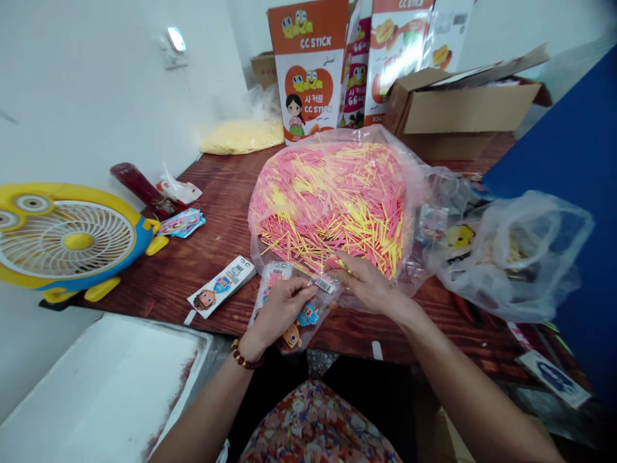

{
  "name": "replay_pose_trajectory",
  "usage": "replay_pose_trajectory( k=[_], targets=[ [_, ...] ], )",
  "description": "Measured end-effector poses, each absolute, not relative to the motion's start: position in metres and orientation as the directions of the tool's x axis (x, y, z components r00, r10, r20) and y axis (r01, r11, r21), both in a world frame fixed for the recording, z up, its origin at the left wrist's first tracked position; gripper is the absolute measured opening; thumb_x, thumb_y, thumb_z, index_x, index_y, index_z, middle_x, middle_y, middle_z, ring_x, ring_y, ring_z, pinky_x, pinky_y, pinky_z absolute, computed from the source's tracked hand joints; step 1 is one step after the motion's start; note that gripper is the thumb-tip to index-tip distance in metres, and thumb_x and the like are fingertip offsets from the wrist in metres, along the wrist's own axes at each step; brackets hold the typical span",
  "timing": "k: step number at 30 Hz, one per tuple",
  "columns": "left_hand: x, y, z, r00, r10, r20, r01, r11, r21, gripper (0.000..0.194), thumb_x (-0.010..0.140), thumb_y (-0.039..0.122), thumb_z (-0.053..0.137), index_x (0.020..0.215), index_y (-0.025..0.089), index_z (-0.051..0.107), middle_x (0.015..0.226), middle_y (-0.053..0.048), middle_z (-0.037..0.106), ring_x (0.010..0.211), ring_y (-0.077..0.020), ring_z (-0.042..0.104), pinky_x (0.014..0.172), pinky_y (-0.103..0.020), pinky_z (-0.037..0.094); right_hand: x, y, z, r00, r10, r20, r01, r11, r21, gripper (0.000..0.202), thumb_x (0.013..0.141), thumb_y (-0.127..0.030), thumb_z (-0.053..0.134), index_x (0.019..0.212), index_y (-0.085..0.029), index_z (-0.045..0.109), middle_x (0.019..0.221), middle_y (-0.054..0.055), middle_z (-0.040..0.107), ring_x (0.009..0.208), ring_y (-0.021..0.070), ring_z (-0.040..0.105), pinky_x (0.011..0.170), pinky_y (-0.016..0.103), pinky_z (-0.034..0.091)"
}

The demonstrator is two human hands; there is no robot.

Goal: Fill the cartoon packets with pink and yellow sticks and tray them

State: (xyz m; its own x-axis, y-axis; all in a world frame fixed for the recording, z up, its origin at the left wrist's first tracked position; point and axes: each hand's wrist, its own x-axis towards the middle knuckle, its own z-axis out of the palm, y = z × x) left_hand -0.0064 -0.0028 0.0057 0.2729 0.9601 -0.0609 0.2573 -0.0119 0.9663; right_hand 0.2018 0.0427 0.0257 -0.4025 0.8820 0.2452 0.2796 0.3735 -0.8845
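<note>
My left hand [282, 308], with a beaded bracelet at the wrist, pinches the top of a small clear printed packet [306, 316] at the table's front edge. Close to the packet's mouth, my right hand [364, 281] has its fingers closed around some pink sticks. Right behind both hands lies a large clear bag [332, 199] of loose pink and yellow sticks. Another printed packet [276, 275] lies partly under my left hand. Further left is a flat stack of white printed cards [222, 286].
A yellow and blue fan [77, 241] stands at the left. A red bottle [139, 186], tissues [178, 186] and blue packets [182, 222] lie beside it. Cartons [308, 71] line the back. At the right are a plastic bag [515, 251] and a blue panel [559, 161].
</note>
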Motion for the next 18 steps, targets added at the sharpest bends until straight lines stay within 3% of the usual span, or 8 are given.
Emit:
replay_pose_trajectory(
  k=[4, 8, 12, 18],
  targets=[
    [-0.005, -0.009, 0.006, 0.255, 0.966, 0.036, 0.286, -0.111, 0.952, 0.032, 0.091, 0.04, 0.058, 0.067, 0.018, 0.06, 0.062, 0.002, 0.051, 0.058, -0.0117, 0.042, 0.055, -0.025, 0.032, 0.196, 0.042, 0.032, -0.151, 0.965, 0.216, 0.005, 0.22, -0.976, 0.027, 0.093, -0.046, 0.055, 0.081, -0.023, 0.059, 0.07, -0.001, 0.063, 0.063, 0.0148, 0.058, 0.061, 0.027, 0.046],
    [-0.001, -0.014, 0.008, 0.258, 0.961, 0.103, 0.299, -0.18, 0.937, 0.03, 0.092, 0.037, 0.057, 0.068, 0.02, 0.063, 0.065, 0.0, 0.055, 0.062, -0.014, 0.047, 0.06, -0.027, 0.035, 0.177, 0.037, 0.041, 0.1, 0.976, 0.194, -0.322, 0.216, -0.922, 0.025, 0.095, -0.05, 0.049, 0.089, -0.025, 0.053, 0.072, -0.001, 0.064, 0.07, 0.0167, 0.065, 0.068, 0.03, 0.053],
    [0.002, -0.014, 0.009, 0.247, 0.957, 0.152, 0.292, -0.223, 0.93, 0.03, 0.093, 0.035, 0.056, 0.067, 0.02, 0.061, 0.064, 0.0, 0.054, 0.061, -0.0139, 0.046, 0.06, -0.027, 0.036, 0.158, 0.029, 0.051, 0.094, 0.981, 0.167, -0.453, 0.192, -0.871, 0.022, 0.094, -0.047, 0.049, 0.088, -0.026, 0.051, 0.072, -0.001, 0.065, 0.08, 0.0182, 0.07, 0.076, 0.033, 0.056],
    [0.002, -0.012, 0.001, 0.195, 0.955, 0.225, 0.256, -0.271, 0.928, 0.023, 0.093, 0.031, 0.057, 0.076, 0.018, 0.067, 0.07, 0.0, 0.061, 0.065, -0.0131, 0.052, 0.062, -0.024, 0.04, 0.147, 0.02, 0.046, 0.097, 0.995, 0.026, -0.535, 0.074, -0.842, 0.027, 0.085, -0.049, 0.064, 0.086, -0.023, 0.056, 0.068, -0.002, 0.068, 0.074, 0.0189, 0.07, 0.072, 0.033, 0.056]
  ],
)
